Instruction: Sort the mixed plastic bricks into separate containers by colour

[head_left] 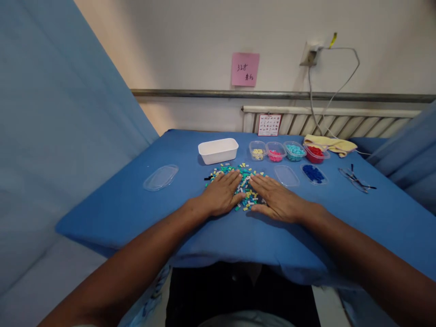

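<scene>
A spread of small coloured plastic pieces (245, 175), mostly green, yellow, white and blue, lies on the blue-covered table (177, 218). My left hand (223, 193) rests flat over the left part of the spread, fingers stretched out. Over its right part lies my right hand (276, 197), also flat, with the thumb apart from the fingers. Neither hand grips anything. The pieces under both palms are hidden. Just behind the spread stands a white rectangular tub (218, 152).
Clear containers hold yellow (258, 153), pink (275, 155), light blue (294, 151), red (315, 154) and dark blue pieces (312, 174). Clear lids (161, 177) lie at left and another lid (286, 176) at right. Glasses (356, 180) and a yellow cloth (332, 144) are farther right.
</scene>
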`<state>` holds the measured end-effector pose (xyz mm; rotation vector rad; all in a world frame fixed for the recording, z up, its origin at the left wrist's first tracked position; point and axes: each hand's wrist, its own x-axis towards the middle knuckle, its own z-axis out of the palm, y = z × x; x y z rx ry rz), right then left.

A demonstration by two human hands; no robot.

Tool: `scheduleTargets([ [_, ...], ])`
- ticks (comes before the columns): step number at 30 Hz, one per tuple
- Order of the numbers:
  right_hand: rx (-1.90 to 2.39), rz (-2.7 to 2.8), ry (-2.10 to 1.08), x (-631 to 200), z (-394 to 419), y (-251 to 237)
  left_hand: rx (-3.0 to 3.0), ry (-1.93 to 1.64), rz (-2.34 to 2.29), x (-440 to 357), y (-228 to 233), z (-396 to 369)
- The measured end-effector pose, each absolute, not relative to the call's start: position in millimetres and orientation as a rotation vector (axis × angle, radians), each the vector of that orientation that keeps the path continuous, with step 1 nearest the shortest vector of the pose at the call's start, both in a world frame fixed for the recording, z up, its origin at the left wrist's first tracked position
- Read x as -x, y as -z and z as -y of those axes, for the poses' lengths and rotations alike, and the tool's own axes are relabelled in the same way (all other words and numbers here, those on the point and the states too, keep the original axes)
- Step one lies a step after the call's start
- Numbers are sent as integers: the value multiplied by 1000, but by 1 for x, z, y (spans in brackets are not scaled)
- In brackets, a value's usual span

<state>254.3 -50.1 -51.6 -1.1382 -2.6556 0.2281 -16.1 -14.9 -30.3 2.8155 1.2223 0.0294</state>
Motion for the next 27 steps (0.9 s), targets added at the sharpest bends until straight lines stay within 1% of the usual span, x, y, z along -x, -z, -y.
scheduleTargets([
  [3,1056,2732,-286,-255,67,53,-2829,-7,-1103,19,38,32],
  [5,1069,2731,-313,-253,73,51,-2822,11,-1128,19,38,38],
  [10,1253,2418,-198,-272,85,40,-2849,-105,-1250,31,18,54],
  [13,1313,2252,-126,-292,113,51,-2864,-170,-1212,53,19,84],
  [16,1271,2238,-113,-301,144,76,-2904,-194,-1080,75,36,117],
  [20,1294,2226,-56,-295,161,91,-2952,-439,-1153,85,54,135],
  [24,1321,2213,-17,-289,159,86,-2948,-749,-1214,85,64,143],
  [27,1352,2182,25,-289,160,85,-2953,-890,-1302,90,77,159],
])
